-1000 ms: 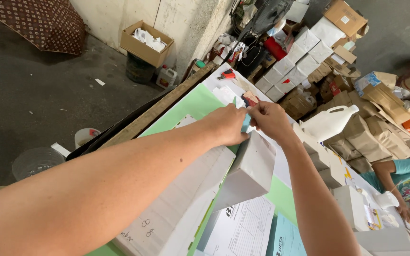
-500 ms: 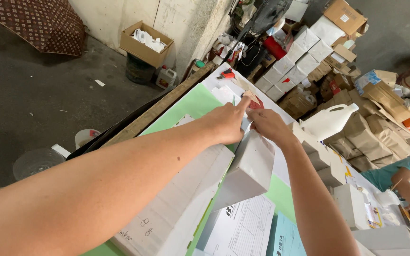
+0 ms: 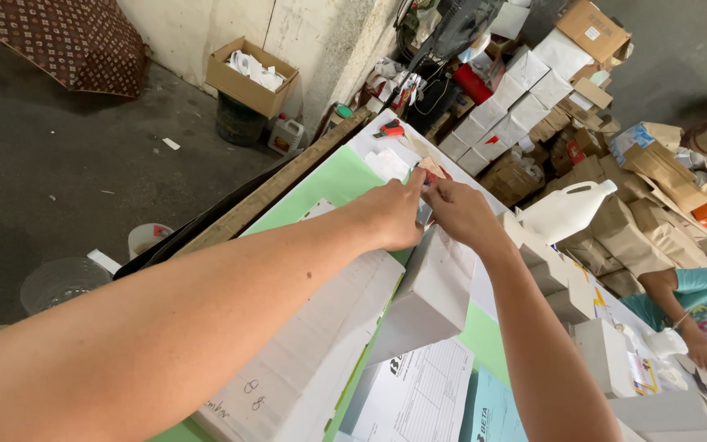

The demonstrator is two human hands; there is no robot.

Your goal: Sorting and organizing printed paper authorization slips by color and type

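Both our hands meet over the green table. Left hand and right hand have fingertips pinched together on the top edge of a white box, which stands tilted between them, just beside a stack of flat white cardboard. Risk, as we judge it: the grip is only at the edge, so the box could tip or slip onto the printed sheet.
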